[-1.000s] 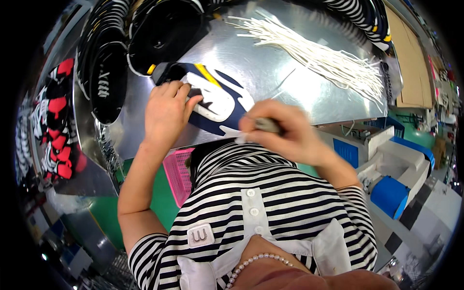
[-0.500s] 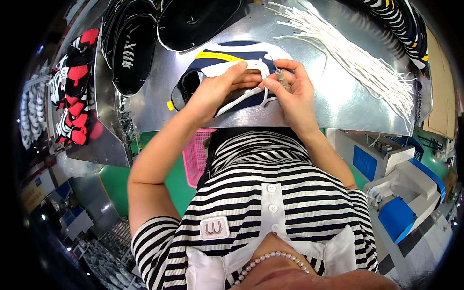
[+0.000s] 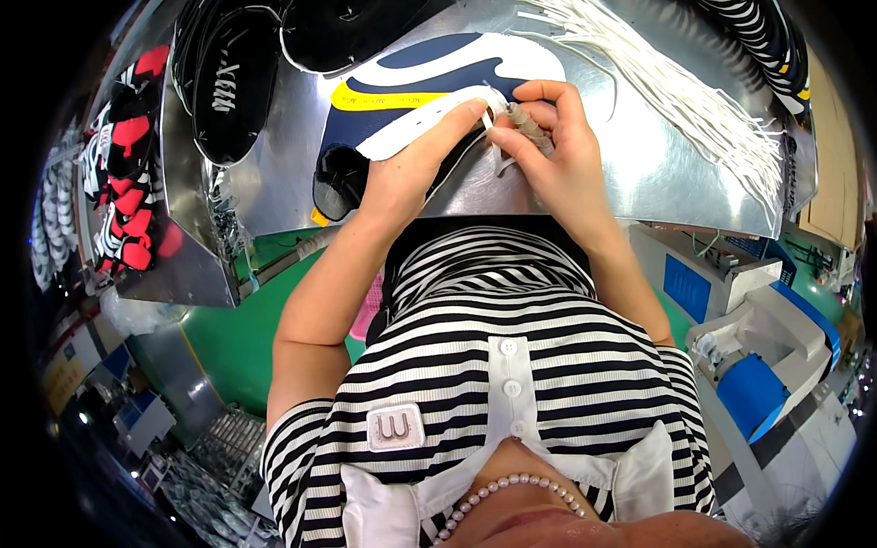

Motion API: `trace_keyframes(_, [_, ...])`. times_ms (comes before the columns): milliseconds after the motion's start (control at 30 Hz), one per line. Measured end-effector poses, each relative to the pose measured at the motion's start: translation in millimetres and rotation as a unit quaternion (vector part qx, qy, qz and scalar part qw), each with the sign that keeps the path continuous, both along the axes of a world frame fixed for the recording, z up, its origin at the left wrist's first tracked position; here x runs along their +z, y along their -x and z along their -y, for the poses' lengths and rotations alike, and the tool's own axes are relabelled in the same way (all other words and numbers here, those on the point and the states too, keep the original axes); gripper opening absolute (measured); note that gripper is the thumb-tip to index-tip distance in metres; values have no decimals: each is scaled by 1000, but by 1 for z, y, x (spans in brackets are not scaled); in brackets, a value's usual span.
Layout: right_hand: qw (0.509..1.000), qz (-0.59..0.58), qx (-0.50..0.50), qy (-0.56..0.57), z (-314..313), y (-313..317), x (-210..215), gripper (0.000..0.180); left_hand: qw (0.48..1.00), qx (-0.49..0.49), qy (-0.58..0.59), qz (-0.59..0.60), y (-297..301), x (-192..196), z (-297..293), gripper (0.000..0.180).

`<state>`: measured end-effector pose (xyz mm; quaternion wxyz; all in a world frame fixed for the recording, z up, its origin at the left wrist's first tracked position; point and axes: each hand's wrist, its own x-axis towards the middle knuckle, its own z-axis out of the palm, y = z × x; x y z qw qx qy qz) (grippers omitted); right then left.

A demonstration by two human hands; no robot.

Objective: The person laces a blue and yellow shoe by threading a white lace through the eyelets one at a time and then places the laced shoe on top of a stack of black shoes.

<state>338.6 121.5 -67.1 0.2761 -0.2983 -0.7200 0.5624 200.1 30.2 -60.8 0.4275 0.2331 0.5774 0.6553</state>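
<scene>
Navy shoe upper [image 3: 411, 78] is laid left of white laces [image 3: 658, 105], its white strip [image 3: 402, 133] pinched by left hand [image 3: 413, 172]; wrapped tool [image 3: 532, 128] is held by right hand [image 3: 565, 151]. Strip is best kept taut.

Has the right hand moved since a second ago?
Yes. Judged against the metal table's near edge, the right hand has moved away from the body, from over that edge to farther in.

Hands [image 3: 411, 173] at navy shoe upper [image 3: 425, 57], white laces [image 3: 662, 105]
</scene>
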Motion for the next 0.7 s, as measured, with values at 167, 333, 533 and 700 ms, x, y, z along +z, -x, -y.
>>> trace_keyframes(167, [998,-17,38,47,-2,-11,5,16,999,14,28,-29,2,-4,4,17])
trace_keyframes(333, [999,13,37,-8,-8,-9,7,10,995,5,26,-100,1,-4,5,18])
trace_keyframes(533, [993,69,26,-95,-12,3,11,12,825,-25,2,-565,-6,-4,8,21])
trace_keyframes(700, [970,143,50,-188,-13,17,6,13,887,-49,9,-458,-11,5,10,20])
